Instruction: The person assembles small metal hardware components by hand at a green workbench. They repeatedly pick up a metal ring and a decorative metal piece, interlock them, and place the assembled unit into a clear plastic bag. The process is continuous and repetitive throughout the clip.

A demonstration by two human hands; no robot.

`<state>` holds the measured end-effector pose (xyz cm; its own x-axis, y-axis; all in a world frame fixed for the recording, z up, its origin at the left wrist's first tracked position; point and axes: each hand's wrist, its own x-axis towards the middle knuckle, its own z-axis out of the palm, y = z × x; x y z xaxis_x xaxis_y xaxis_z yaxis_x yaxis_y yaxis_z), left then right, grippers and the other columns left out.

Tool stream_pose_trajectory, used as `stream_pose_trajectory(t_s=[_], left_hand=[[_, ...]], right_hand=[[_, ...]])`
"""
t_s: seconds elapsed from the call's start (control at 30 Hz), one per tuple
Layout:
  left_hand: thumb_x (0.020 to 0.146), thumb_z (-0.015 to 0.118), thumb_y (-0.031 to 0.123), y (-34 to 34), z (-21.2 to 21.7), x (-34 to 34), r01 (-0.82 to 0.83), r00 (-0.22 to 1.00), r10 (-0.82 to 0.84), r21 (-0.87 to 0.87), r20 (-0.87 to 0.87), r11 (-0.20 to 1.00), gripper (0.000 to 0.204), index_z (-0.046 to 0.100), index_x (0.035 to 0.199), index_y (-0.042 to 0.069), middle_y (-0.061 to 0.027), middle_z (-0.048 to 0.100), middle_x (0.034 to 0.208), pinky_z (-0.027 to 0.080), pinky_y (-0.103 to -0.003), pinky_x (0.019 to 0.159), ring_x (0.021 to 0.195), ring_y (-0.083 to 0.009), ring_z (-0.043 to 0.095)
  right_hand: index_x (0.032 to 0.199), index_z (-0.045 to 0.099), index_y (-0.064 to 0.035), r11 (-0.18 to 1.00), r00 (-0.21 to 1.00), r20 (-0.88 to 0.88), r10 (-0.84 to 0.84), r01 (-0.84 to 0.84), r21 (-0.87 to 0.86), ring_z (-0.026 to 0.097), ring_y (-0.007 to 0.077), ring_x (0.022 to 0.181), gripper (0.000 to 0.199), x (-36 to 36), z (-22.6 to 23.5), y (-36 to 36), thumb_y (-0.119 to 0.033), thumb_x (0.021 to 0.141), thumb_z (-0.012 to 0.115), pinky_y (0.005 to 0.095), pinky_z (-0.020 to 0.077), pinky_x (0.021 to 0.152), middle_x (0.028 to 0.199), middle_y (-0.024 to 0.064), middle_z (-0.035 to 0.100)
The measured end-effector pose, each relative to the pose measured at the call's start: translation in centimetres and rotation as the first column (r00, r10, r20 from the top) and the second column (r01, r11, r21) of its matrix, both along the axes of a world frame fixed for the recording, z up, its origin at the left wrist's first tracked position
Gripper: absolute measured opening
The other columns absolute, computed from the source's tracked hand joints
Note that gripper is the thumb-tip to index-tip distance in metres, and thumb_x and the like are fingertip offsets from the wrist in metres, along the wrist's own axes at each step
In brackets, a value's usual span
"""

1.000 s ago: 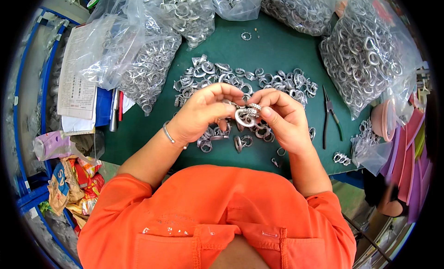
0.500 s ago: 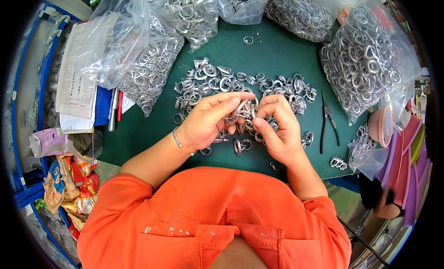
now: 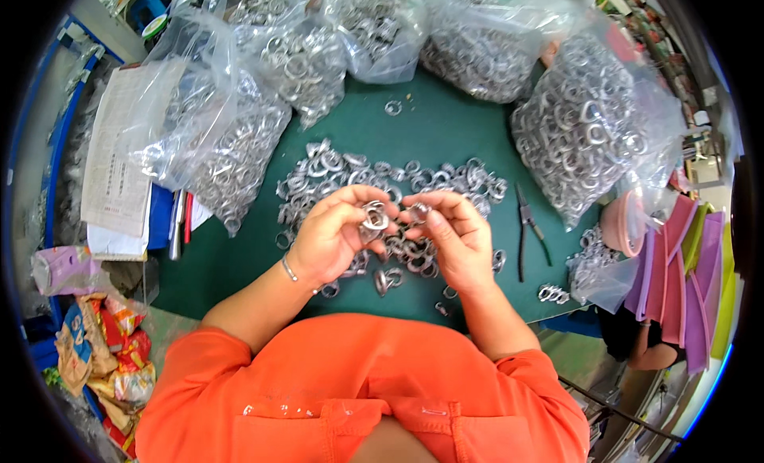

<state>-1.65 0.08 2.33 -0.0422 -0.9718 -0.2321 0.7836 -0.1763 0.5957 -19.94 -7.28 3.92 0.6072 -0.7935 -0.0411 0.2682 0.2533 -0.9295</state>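
A small silver metal ring [image 3: 374, 218] is pinched between the thumb and fingertips of the left hand [image 3: 338, 236], whose fingers are curled closed around it. A second, smaller metal piece [image 3: 417, 213] is gripped at the fingertips of the right hand [image 3: 454, 240], equally closed into a fine pinch. The two pieces are held just apart, above the middle of the green table [image 3: 446, 136].

The ring is judged to be light, rigid and smooth, so it is likely to slip from a loose hold; it is best taken by its outer rim, with pad pressure on opposite sides. Little fragility is expected of it.

Both forearms are brought in from the six o'clock edge, with wrists raised and palms turned toward each other. A thin bracelet [image 3: 288, 269] is worn on the left wrist.

Under the hands a loose heap of rings [image 3: 334, 172] is spread out. At three o'clock a pair of pliers [image 3: 527, 224] is laid flat. Clear bags of rings [image 3: 593, 125] are stacked from ten o'clock round to two o'clock, and papers [image 3: 115, 160] are kept at nine o'clock.
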Motion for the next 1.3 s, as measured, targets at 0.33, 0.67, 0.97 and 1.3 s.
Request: stream_pose_trajectory(t_s=[0.33,0.67,0.97,1.3], left_hand=[[0.094,0.046,0.005,-0.1,-1.3,0.9,-0.072,0.997,0.071,-0.062,-0.022,0.995,0.029,0.051,0.122,-0.001,-0.0182,0.057,0.125,0.056,-0.031,0.076,0.097,-0.0223,0.065],[0.101,0.035,0.027,-0.5,-2.2,1.5,-0.141,0.92,0.107,-0.063,-0.377,0.988,0.046,0.042,0.135,-0.004,-0.0208,0.04,0.142,0.043,-0.044,0.103,0.128,-0.0343,0.046],[0.082,0.046,-0.01,0.1,-2.4,1.7,-0.182,0.958,0.164,-0.056,-0.235,0.982,0.056,0.038,0.137,-0.004,-0.0198,0.047,0.138,0.039,-0.041,0.107,0.125,-0.0251,0.05],[0.078,0.049,-0.004,1.2,-1.2,-0.1,-0.004,0.472,0.496,-0.561,0.729,0.828,0.062,0.038,0.139,-0.001,-0.0184,0.043,0.143,0.016,-0.044,0.115,0.137,-0.0282,0.037]], right_hand=[[0.103,0.056,0.0017,0.961,0.951,-0.293,-0.097,0.013,-0.276,0.061,0.009,0.064,0.017,1.7,5.6,-6.6,0.004,0.09,0.046,0.0208,0.0485,0.052,0.097,0.0125,0.067],[0.124,0.053,0.0045,0.59,0.787,-0.342,-0.513,0.034,-0.807,0.063,0.0217,0.09,0.037,6.5,13.1,-18.3,-0.007,0.089,0.056,0.031,0.0523,0.079,0.114,0.013,0.06],[0.101,0.063,-0.0017,0.388,0.785,-0.604,0.135,-0.603,-0.697,0.061,0.0273,0.095,0.026,6.3,2.9,-5.7,0.005,0.076,0.068,0.0351,0.0493,0.08,0.094,0.0103,0.063],[0.118,0.052,-0.0061,0.821,0.87,-0.12,0.479,-0.396,0.411,0.058,0.0114,0.062,0.032,5.3,0.1,-1.5,-0.025,0.093,0.061,0.0226,0.0489,0.052,0.085,0.0037,0.06]])
